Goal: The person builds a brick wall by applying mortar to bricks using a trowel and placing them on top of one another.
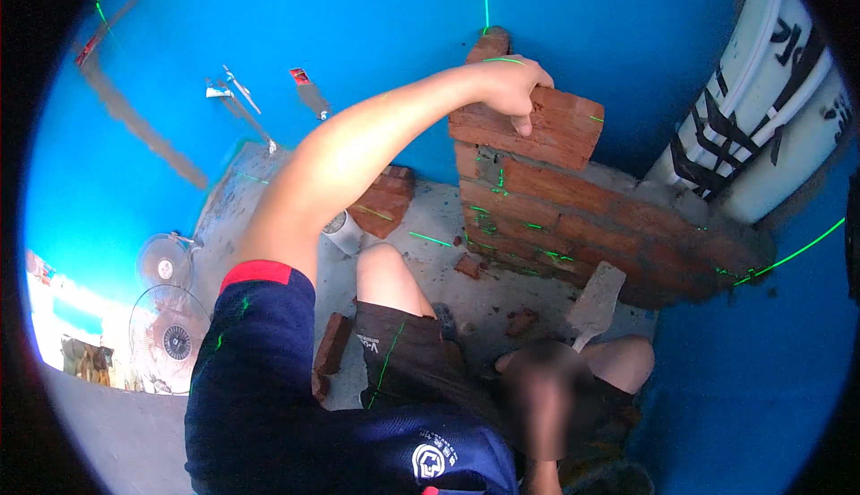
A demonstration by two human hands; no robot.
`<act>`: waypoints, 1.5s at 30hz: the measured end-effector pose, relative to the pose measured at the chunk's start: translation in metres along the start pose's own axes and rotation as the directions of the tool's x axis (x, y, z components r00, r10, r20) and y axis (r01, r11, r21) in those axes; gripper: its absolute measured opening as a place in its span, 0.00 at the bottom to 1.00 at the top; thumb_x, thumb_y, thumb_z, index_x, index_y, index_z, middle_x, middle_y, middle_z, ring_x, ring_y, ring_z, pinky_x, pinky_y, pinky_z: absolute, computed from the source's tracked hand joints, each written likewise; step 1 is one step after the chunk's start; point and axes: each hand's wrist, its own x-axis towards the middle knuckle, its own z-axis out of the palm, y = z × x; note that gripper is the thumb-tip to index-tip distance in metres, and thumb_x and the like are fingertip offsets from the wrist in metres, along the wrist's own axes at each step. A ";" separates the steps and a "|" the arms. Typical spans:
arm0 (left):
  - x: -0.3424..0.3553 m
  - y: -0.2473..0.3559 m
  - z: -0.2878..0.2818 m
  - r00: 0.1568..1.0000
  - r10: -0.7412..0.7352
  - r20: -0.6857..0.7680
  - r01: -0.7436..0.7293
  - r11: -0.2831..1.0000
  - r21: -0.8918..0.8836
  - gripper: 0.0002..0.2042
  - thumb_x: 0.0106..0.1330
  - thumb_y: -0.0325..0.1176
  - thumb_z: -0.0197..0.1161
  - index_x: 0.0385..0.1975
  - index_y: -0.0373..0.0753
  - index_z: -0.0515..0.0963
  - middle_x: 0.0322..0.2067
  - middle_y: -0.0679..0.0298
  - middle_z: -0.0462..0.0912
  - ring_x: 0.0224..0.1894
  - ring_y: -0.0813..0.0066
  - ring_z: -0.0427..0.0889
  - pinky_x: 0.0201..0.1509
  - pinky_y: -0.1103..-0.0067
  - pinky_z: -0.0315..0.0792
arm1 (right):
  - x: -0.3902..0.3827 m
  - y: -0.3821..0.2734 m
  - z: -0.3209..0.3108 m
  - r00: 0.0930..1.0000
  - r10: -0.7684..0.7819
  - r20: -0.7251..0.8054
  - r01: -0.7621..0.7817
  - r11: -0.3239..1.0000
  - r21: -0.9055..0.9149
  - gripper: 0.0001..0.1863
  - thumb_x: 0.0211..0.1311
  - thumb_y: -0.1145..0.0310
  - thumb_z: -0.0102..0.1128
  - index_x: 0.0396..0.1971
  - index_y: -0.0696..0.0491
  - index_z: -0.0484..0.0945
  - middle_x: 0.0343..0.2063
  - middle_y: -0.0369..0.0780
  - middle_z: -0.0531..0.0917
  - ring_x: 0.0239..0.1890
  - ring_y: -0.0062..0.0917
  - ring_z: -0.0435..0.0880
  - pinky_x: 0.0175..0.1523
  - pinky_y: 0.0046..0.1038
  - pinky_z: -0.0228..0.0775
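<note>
My left hand (520, 96) grips a red brick (560, 128) from above, at the left end of the top of a low brick wall (573, 217). The fingers wrap over the brick's upper edge, and the thumb lies against its near face. Low in front of me, my right hand (542, 396) is blurred over. A mortar-smeared trowel (598, 302) sticks up from it, blade toward the wall; the handle is mostly hidden.
Loose bricks (383, 199) and a light cup-like container (342, 233) sit left of the wall. Another brick (331, 343) lies beside my leg. Brick fragments (522, 320) litter the floor. Wrapped white panels (743, 101) lean behind the wall at right. Fans (175, 341) stand far left.
</note>
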 end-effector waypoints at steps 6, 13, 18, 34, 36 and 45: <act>-0.001 -0.006 0.003 1.000 -0.025 0.002 0.025 0.999 -0.044 0.36 0.40 0.34 0.80 0.55 0.37 0.75 0.49 0.53 0.81 0.53 0.54 0.78 0.52 0.63 0.73 | -0.002 0.015 0.010 0.986 0.161 -0.052 -0.118 0.877 0.466 0.25 0.66 0.44 0.55 0.34 0.55 0.74 0.21 0.42 0.81 0.10 0.14 0.63 0.16 0.18 0.53; -0.005 -0.009 0.008 0.999 -0.017 -0.028 0.015 0.999 -0.051 0.37 0.40 0.36 0.80 0.55 0.37 0.75 0.48 0.52 0.81 0.54 0.52 0.77 0.55 0.62 0.72 | -0.001 -0.002 0.003 0.968 0.239 0.081 -0.236 0.746 0.623 0.24 0.64 0.47 0.59 0.37 0.57 0.75 0.22 0.41 0.81 0.14 0.16 0.69 0.18 0.18 0.55; 0.001 -0.007 0.014 0.997 -0.038 -0.071 0.031 0.994 -0.108 0.33 0.41 0.29 0.78 0.53 0.38 0.75 0.46 0.52 0.82 0.51 0.54 0.79 0.50 0.63 0.73 | 0.008 -0.002 0.001 0.959 0.248 0.135 -0.278 0.744 0.607 0.23 0.65 0.48 0.59 0.35 0.57 0.76 0.21 0.40 0.80 0.15 0.17 0.72 0.20 0.18 0.57; 0.000 -0.005 0.021 0.996 -0.006 -0.087 -0.005 0.991 -0.133 0.31 0.44 0.32 0.77 0.53 0.39 0.76 0.48 0.53 0.81 0.54 0.52 0.77 0.54 0.62 0.73 | 0.105 -0.140 -0.026 0.961 -0.146 0.236 0.241 0.860 -0.450 0.20 0.64 0.56 0.58 0.26 0.60 0.71 0.21 0.57 0.76 0.29 0.57 0.77 0.30 0.43 0.68; 0.000 -0.008 0.021 0.997 -0.013 -0.075 0.003 0.990 -0.138 0.31 0.44 0.32 0.76 0.53 0.39 0.76 0.48 0.53 0.81 0.54 0.53 0.77 0.54 0.62 0.73 | 0.113 -0.126 -0.021 0.964 -0.145 0.221 0.245 0.803 -0.544 0.20 0.64 0.56 0.59 0.25 0.60 0.71 0.21 0.55 0.76 0.28 0.56 0.77 0.29 0.43 0.67; 0.001 -0.005 0.022 0.997 -0.048 -0.059 0.039 0.989 -0.140 0.31 0.46 0.31 0.74 0.55 0.39 0.75 0.50 0.54 0.80 0.54 0.54 0.77 0.55 0.64 0.73 | 0.173 -0.156 -0.010 0.890 -0.430 0.154 0.453 0.789 -0.416 0.17 0.67 0.59 0.53 0.27 0.59 0.73 0.23 0.54 0.77 0.29 0.53 0.77 0.32 0.43 0.67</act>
